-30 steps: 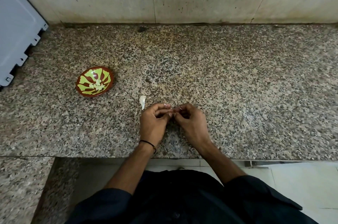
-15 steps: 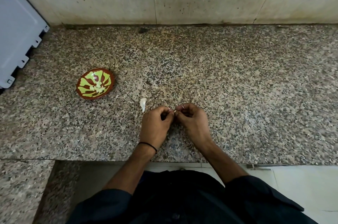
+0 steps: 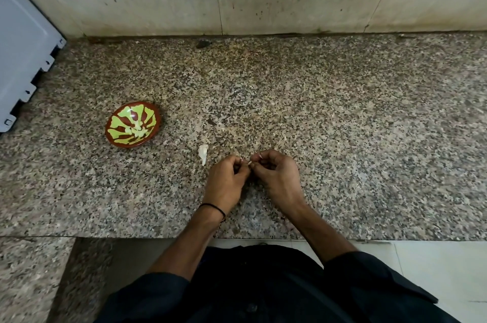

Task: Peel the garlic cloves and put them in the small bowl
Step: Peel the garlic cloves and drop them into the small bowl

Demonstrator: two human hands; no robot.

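Delta vs 1 s ago: v. small. Left hand (image 3: 226, 181) and right hand (image 3: 277, 177) stay at the near edge of the counter (image 3: 342, 138), approx 6 o'clock in frame, fingertips still meeting. Fingers now curl in tighter than before, knuckles up. Both hands pinch the garlic clove (image 3: 249, 162); only a pale sliver shows between the fingertips, so can't tell how much skin is off. White scrap (image 3: 203, 153) at 11 o'clock of the left hand hasn't moved and lies apart from the hand; prob. a peel or another clove, can't tell which. Bowl (image 3: 123, 145) sits at 10 o'clock, well apart from the hands, same spot, w/ pale bits (image 3: 137, 127) at its centre, likely cloves already done. Meaning: peel step still in hand, no transfer yet, clove hasn't left the fingers. Next, imo: strip the rest of the skin, then one hand carries the clove over to 10 o'clock and drops it in. Risk: small slick clove under a tight pinch could pop out over the counter edge at 6 o'clock.
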